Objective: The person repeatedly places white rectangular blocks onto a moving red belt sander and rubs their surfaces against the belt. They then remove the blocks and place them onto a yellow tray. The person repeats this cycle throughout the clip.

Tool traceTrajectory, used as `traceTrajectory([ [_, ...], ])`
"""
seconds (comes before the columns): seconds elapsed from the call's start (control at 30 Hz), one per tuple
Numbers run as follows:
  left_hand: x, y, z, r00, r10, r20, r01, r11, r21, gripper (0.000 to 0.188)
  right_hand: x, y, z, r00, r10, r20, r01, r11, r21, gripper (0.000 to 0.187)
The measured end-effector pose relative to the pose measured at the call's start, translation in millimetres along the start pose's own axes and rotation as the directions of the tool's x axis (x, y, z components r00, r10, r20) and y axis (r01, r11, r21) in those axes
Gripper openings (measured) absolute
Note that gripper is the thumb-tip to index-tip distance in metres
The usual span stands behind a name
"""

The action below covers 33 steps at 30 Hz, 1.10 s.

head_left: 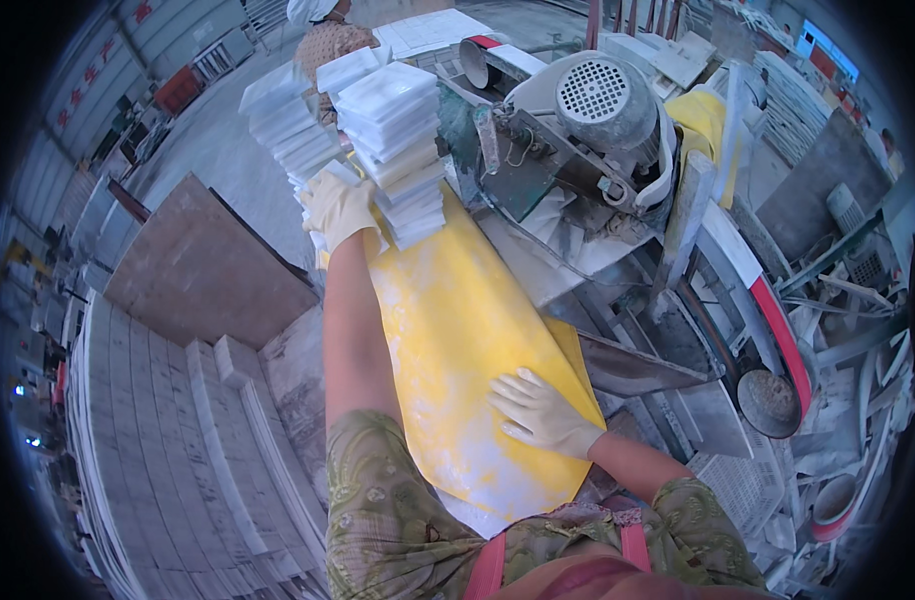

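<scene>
My left hand (338, 207), in a cream glove, reaches forward to the near end of the left stack of white stone tiles (278, 115). Its fingers bend round a white tile (340, 172), though their tips are partly hidden. Close on its right stands a second, uneven stack of white tiles (393, 130). My right hand (543, 412), also gloved, lies flat with fingers stretched out on a yellow sheet (468, 320) smeared with white dust. That sheet runs from my body up to the tile stacks, and the right hand holds nothing.
A dusty motor machine (598, 100) stands at the far right, beside a curved red and white guard (783, 330). At left are a brown board (203, 260) and rows of pale slabs (158, 430). Another person (333, 50) is beyond the stacks. Stone scraps (858, 290) clutter the right.
</scene>
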State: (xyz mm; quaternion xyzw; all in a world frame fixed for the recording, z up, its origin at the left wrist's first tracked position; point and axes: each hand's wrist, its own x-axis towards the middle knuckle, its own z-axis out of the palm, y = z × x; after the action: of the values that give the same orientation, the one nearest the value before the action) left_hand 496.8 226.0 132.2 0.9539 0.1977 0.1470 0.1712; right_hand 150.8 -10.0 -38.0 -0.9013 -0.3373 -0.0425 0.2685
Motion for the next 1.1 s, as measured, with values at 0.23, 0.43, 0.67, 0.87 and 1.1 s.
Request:
traceTrajectory([
  [0.23, 10, -11, 7, 0.996, 0.08, 0.037, -0.08, 0.997, -0.003, 0.084, -1, 1, 0, 1.0, -0.016, -0.013, 0.016, 0.999, 0.038, 0.051],
  [0.43, 24, -63, 18, 0.934, 0.105, -0.34, -0.175, 0.968, -0.182, 0.094, 0, 2, 4, 0.999, 0.001, -0.042, 0.001, 0.998, 0.058, 0.045],
  [0.67, -1, -101, 30, 0.953, 0.055, 0.299, 0.27, 0.299, -0.915, 0.072, -2, 3, 8, 0.999, -0.005, -0.049, 0.006, 0.999, 0.037, 0.048],
  [0.87, 0, -97, 40, 0.966, 0.088, 0.244, 0.213, 0.268, -0.94, 0.064, -4, 6, 10, 0.999, -0.009, -0.04, 0.01, 1.0, 0.01, 0.049],
  [1.1, 6, -97, 38, 0.964, 0.067, 0.259, 0.219, 0.363, -0.906, 0.061, -4, 5, 11, 0.999, 0.003, -0.035, -0.001, 0.999, 0.035, 0.049],
])
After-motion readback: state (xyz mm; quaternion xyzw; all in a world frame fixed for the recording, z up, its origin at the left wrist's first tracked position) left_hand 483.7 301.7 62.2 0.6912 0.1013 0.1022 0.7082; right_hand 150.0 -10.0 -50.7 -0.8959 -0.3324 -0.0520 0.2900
